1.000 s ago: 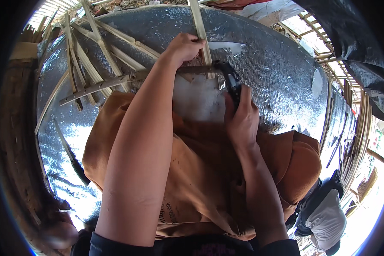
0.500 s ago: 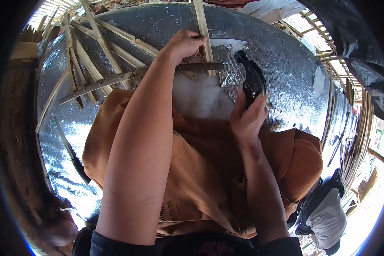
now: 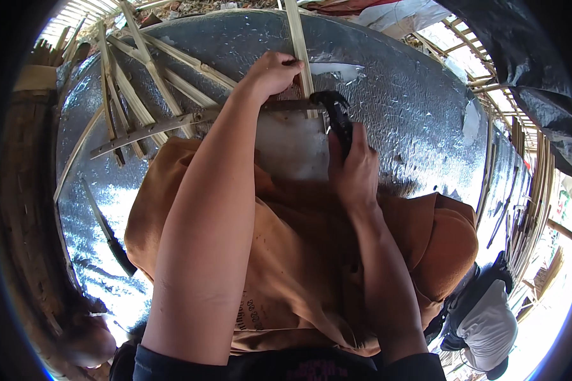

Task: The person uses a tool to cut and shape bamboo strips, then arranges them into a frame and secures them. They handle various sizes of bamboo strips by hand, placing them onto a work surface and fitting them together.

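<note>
- While we look down through the head view, our left hand [image 3: 274, 75] is curled at the left edge of the pale strip [image 3: 297, 38]; we cannot tell whether its fingers grip or merely press.
- Our right hand [image 3: 356, 168] has its fingers wrapped round the hammer [image 3: 341, 124], whose head sits by the strip's near end, where that crosses the dark slat [image 3: 289, 105]. Contact there is unclear to us.
- Strip and slat lie beyond the brown cloth [image 3: 299, 254] on our lap, above the silver sheet [image 3: 413, 95].
- To work well, we judge, we should steady the strip so the crossing cannot skew, keep our left fingertips clear of the hammer's path, and favour short, square taps, since thin wood may split.
</note>
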Demonstrator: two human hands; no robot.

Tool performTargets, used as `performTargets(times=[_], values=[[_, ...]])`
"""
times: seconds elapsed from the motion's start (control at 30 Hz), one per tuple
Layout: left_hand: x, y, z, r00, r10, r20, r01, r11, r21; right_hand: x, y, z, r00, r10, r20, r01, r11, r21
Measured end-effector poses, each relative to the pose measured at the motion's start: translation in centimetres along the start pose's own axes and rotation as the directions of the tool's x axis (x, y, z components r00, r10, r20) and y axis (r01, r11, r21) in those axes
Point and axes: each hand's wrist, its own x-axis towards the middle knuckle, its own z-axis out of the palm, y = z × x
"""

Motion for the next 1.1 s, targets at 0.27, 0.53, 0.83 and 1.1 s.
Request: performTargets(times=[0.27,0.53,0.83,1.1], values=[[0.2,1.0,-0.1,0.994,-0.086,0.065,0.095,0.984,-0.153,2.7,2.5,1.7,0.947,0.311,-0.082,-0.291,0.937,0.192],[-1.5,2.6,-0.7,0.991,-0.111,0.08,0.116,0.992,-0.056,5.1,1.5,1.6,0.919,0.383,0.088,-0.369,0.764,0.529],[-3.5,4.0,-0.4,0.987,0.079,0.139,-0.079,0.997,-0.003,6.7,1.7,1.6,0.885,0.396,0.246,-0.455,0.619,0.64],[-5.4,5.0,-1.9,0.943,0.068,0.326,-0.115,0.985,0.128,6.8,-0.8,0.2,0.848,0.403,0.344,-0.502,0.406,0.764]])
